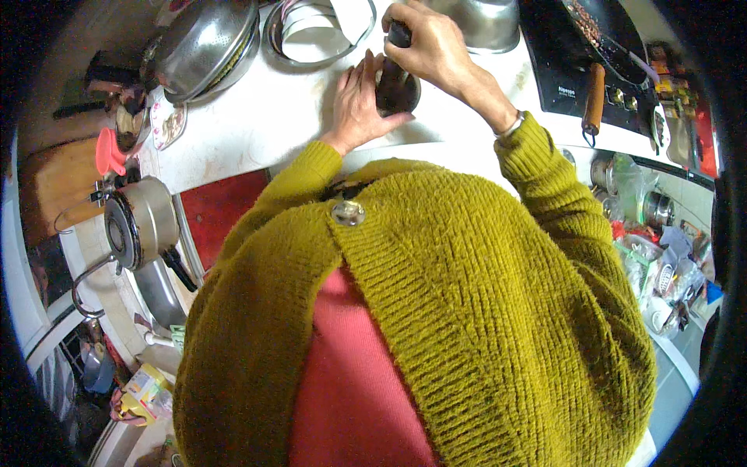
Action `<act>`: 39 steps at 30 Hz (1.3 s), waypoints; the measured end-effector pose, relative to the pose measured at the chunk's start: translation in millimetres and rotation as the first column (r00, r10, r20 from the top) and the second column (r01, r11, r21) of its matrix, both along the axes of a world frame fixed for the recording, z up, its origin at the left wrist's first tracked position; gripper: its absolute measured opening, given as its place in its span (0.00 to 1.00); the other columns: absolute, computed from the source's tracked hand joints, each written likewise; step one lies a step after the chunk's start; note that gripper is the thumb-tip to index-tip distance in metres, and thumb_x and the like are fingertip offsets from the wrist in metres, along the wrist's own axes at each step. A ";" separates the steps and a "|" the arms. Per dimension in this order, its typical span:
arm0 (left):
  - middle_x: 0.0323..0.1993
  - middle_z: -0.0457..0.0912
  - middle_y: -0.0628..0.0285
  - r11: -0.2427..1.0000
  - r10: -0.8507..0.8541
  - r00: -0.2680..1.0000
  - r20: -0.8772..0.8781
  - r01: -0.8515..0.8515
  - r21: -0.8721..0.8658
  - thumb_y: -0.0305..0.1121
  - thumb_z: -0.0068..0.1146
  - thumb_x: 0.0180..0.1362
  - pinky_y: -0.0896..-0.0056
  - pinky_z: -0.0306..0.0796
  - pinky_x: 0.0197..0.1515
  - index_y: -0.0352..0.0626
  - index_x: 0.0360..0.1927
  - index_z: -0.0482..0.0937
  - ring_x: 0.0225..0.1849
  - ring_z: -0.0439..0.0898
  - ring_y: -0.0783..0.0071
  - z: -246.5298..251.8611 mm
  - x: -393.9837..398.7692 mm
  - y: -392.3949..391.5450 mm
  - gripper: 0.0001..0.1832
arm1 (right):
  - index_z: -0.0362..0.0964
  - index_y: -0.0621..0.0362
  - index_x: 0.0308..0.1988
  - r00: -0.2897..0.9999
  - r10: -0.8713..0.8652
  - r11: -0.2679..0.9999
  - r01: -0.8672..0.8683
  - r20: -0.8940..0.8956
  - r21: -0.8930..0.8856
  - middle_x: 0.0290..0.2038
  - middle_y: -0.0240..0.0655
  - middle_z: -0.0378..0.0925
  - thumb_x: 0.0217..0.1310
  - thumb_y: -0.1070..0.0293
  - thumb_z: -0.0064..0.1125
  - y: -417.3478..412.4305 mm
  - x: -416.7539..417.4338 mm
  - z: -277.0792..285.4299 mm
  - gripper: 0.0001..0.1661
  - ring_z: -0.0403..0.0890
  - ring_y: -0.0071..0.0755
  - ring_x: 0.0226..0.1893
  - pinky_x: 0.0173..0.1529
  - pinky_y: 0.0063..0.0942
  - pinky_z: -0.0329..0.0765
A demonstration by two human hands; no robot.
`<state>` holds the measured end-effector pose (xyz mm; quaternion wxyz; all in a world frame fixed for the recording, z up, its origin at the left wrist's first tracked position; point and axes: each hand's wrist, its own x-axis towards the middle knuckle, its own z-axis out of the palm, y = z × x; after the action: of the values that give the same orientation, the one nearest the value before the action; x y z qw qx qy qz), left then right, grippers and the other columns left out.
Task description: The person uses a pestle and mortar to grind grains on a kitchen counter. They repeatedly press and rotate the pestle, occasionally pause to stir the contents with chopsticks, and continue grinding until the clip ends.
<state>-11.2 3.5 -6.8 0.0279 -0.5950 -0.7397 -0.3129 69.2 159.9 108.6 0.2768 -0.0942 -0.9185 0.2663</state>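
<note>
A dark, round vessel that looks like a mortar (407, 96) stands on the white countertop (251, 125) in front of me. Around its left and near side curves my left hand (359, 105), steadying it with the fingers stretched forward and the thumb along the near edge. My right hand (432, 44) is closed around the upper part of a dark pestle-like tool (400, 34), which stands over the vessel. Its lower end and the vessel's contents cannot be made out.
Left of the hands sit a steel colander (201, 49) and a glass lid (274, 49). A steel bowl (484, 26) stands behind my right wrist. On the black stove (551, 70), a pan with a wooden handle (594, 96) projects towards me. A lidded pot (149, 219) is at far left.
</note>
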 end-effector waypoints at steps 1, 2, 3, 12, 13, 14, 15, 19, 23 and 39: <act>0.62 0.66 0.46 1.000 0.020 1.000 0.001 -0.020 -0.003 0.61 0.73 0.35 0.49 0.54 0.66 0.24 0.68 0.47 0.62 0.67 0.48 1.3 -1.2 -0.3 0.68 | 0.69 0.59 0.32 0.999 0.010 1.000 -0.010 0.042 0.000 0.30 0.46 0.71 0.43 0.70 0.63 -3.1 4.6 20.3 0.13 0.75 0.56 0.31 0.34 0.45 0.72; 0.62 0.66 0.46 0.999 0.040 0.999 0.003 -0.040 -0.007 0.61 0.73 0.35 0.49 0.54 0.66 0.23 0.68 0.47 0.62 0.67 0.47 2.8 -2.3 -0.5 0.68 | 0.69 0.59 0.32 0.998 0.009 0.999 -0.007 -0.056 0.038 0.30 0.46 0.71 0.44 0.69 0.63 -3.1 4.1 37.9 0.13 0.75 0.56 0.31 0.34 0.45 0.72; 0.62 0.66 0.45 0.999 0.047 0.999 0.017 -0.047 -0.023 0.61 0.73 0.35 0.49 0.55 0.66 0.23 0.68 0.48 0.62 0.67 0.47 3.9 2.2 -3.6 0.68 | 0.69 0.59 0.32 0.990 -0.004 0.998 0.013 -0.140 0.062 0.31 0.46 0.71 0.45 0.69 0.63 -6.3 8.9 52.0 0.13 0.75 0.57 0.32 0.34 0.45 0.72; 0.63 0.65 0.41 0.999 -0.002 1.000 -0.003 0.003 0.041 0.60 0.73 0.34 0.44 0.52 0.67 0.25 0.68 0.48 0.65 0.65 0.47 0.7 -0.4 -0.8 0.67 | 0.70 0.58 0.37 0.999 0.033 0.999 -0.034 0.025 0.011 0.31 0.46 0.70 0.46 0.68 0.62 -0.7 4.0 1.1 0.15 0.75 0.56 0.33 0.36 0.44 0.73; 0.63 0.65 0.41 0.999 0.022 0.998 -0.063 -0.020 0.038 0.59 0.73 0.34 0.43 0.51 0.68 0.26 0.68 0.49 0.65 0.65 0.47 -1.9 1.0 -5.9 0.67 | 0.70 0.58 0.36 0.999 0.029 1.000 -0.029 -0.029 0.012 0.31 0.46 0.70 0.46 0.68 0.62 -6.7 8.4 20.1 0.14 0.75 0.56 0.33 0.36 0.45 0.72; 0.63 0.65 0.41 0.999 0.029 0.996 -0.086 -0.026 0.030 0.59 0.73 0.34 0.43 0.51 0.68 0.26 0.68 0.49 0.66 0.65 0.47 -2.9 -3.8 -2.2 0.67 | 0.70 0.58 0.35 0.997 0.022 1.000 -0.021 -0.079 0.018 0.31 0.46 0.71 0.46 0.68 0.62 -5.4 9.2 39.0 0.14 0.75 0.57 0.34 0.36 0.45 0.72; 0.63 0.64 0.40 1.000 0.019 0.995 -0.100 -0.018 0.013 0.59 0.73 0.34 0.43 0.51 0.68 0.27 0.68 0.49 0.66 0.65 0.47 -2.5 -3.5 -1.5 0.67 | 0.70 0.58 0.34 0.993 0.000 1.000 0.002 -0.120 0.015 0.31 0.47 0.71 0.46 0.68 0.62 -4.4 15.1 49.2 0.13 0.75 0.57 0.34 0.36 0.45 0.72; 0.65 0.62 0.39 0.999 0.015 0.996 -0.090 -0.012 0.034 0.61 0.72 0.36 0.43 0.50 0.69 0.28 0.68 0.51 0.66 0.65 0.47 -3.6 0.3 -0.1 0.65 | 0.72 0.54 0.38 0.996 -0.054 0.999 0.053 -0.066 -0.009 0.33 0.39 0.73 0.48 0.70 0.65 -24.4 17.6 -12.4 0.14 0.79 0.48 0.35 0.39 0.37 0.78; 0.66 0.61 0.40 0.995 -0.010 0.995 -0.099 0.019 0.098 0.61 0.71 0.37 0.42 0.48 0.69 0.29 0.68 0.51 0.67 0.64 0.47 -5.8 0.0 1.7 0.64 | 0.73 0.55 0.38 1.000 -0.019 0.996 0.020 -0.017 0.086 0.33 0.40 0.74 0.48 0.69 0.64 3.3 5.5 -13.3 0.14 0.80 0.48 0.34 0.39 0.38 0.77; 0.66 0.62 0.43 0.998 0.057 0.995 -0.079 -0.056 0.010 0.58 0.73 0.36 0.41 0.52 0.68 0.31 0.68 0.52 0.66 0.65 0.48 -4.9 -0.5 -6.6 0.63 | 0.69 0.58 0.33 0.996 -0.054 0.998 0.052 -0.066 -0.030 0.29 0.45 0.70 0.46 0.68 0.61 -9.1 13.2 50.8 0.12 0.75 0.54 0.31 0.34 0.43 0.72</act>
<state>-11.7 -3.1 -11.6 0.0686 -0.5858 -0.7533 -0.2910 82.4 150.7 159.3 0.3129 -0.1133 -0.9020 0.2749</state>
